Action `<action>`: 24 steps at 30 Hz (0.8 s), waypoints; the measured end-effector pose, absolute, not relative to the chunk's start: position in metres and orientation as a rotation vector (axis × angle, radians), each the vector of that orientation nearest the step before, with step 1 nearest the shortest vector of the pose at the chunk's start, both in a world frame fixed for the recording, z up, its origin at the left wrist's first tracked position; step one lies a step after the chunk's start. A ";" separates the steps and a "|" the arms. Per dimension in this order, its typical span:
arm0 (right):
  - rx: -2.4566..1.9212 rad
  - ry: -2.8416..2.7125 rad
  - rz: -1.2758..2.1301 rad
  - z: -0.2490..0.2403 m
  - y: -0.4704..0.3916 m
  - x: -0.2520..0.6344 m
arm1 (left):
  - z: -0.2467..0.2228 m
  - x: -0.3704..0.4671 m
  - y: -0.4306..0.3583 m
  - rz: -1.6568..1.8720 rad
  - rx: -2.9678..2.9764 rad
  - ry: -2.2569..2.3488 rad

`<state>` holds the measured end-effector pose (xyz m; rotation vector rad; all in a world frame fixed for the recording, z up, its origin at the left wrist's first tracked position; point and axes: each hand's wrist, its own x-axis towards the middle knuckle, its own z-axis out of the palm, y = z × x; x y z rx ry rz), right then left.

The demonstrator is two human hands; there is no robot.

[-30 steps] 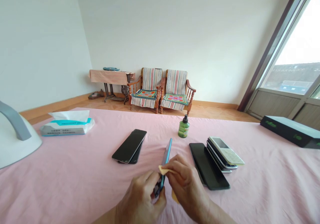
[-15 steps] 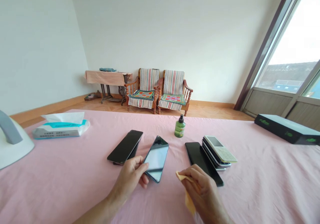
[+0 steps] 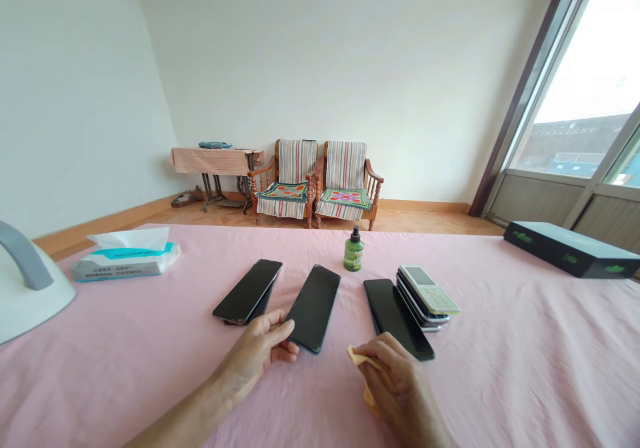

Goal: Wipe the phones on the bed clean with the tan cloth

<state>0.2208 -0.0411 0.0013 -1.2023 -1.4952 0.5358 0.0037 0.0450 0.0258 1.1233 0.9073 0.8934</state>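
At the bottom centre of the frame, the right hand (image 3: 403, 391) pinches a yellow cloth (image 3: 371, 366) between thumb and fingers, low over the pink tablecloth (image 3: 310, 408). To its left, the left hand (image 3: 260, 348) grips the lower left edge of a touchscreen smartphone (image 3: 315, 309), thumb over the rim and fingers beneath, its dark screen facing up. Bare tablecloth lies between the two hands, and a wide stretch opens at the lower right, running to the right edge of the frame.

Left of the held smartphone, a narrow gap away, two dark phones (image 3: 250, 291) lie overlapped and askew. To its right, beyond a broader gap, a large black phone (image 3: 400, 318) lies beside a phone stack (image 3: 430, 291); one pale keypad phone tops the stack, but how many lie under it cannot be told.

At the left edge, one white object with a grey handle (image 3: 27, 268) is cut off by the frame. Farther back stand one green spray bottle (image 3: 353, 253), upright near the cloth's far edge, one tissue pack (image 3: 127, 256) at left and one black box (image 3: 570, 249) at right.

Beyond the far edge, on the floor, are two wooden armchairs (image 3: 345, 175) and one treadle sewing table (image 3: 213, 161).
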 end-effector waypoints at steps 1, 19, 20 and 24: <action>-1.205 -1.502 0.516 0.002 -0.041 0.221 | 0.027 0.005 0.043 0.894 1.126 0.891; -1.109 -1.499 0.035 0.024 -0.057 0.234 | 0.025 0.084 0.026 0.761 1.020 0.817; -1.105 -1.512 0.027 0.024 -0.057 0.235 | 0.024 0.090 0.026 0.756 1.018 0.815; -1.096 -1.486 0.027 0.023 -0.055 0.238 | 0.023 0.107 0.024 0.716 1.057 0.787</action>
